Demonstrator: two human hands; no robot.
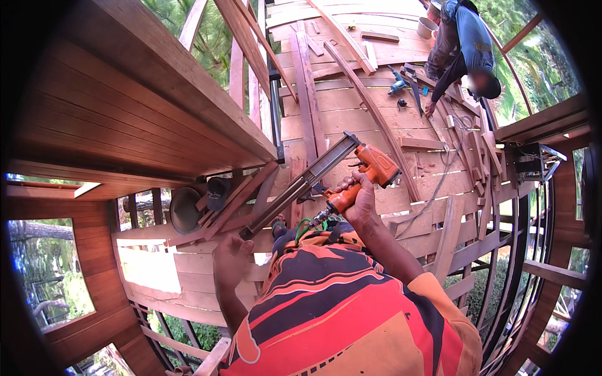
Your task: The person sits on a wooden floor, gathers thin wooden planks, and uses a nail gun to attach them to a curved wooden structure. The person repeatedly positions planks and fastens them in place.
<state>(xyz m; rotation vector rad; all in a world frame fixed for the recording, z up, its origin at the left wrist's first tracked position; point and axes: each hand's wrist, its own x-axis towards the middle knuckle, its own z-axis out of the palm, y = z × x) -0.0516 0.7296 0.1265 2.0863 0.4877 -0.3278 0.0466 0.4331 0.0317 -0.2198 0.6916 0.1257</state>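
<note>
A raised deck of pale planks (348,116) spreads under open timber framing, with dark wood panelling (125,119) slanting along the left side. At the upper right, a co-worker in a blue top (467,44) bends toward the boards. A long, narrow timber batten (376,113) lies across the deck beyond the person's hands.

In front of the person's torso, above the deck, is an orange pneumatic nail gun (376,169), its long metal magazine (296,190) angled down to the left. It looks stiff and fairly heavy, and the long magazine should make it unwieldy; the handle is the natural hold, with a second hand steadying the magazine. The right hand (360,197) is wrapped around that handle. The left hand (233,254), fingers loosely curled, is at the magazine's far end; whether it touches, I cannot tell. A metal air fitting (322,217) extends from the handle's base.
</note>
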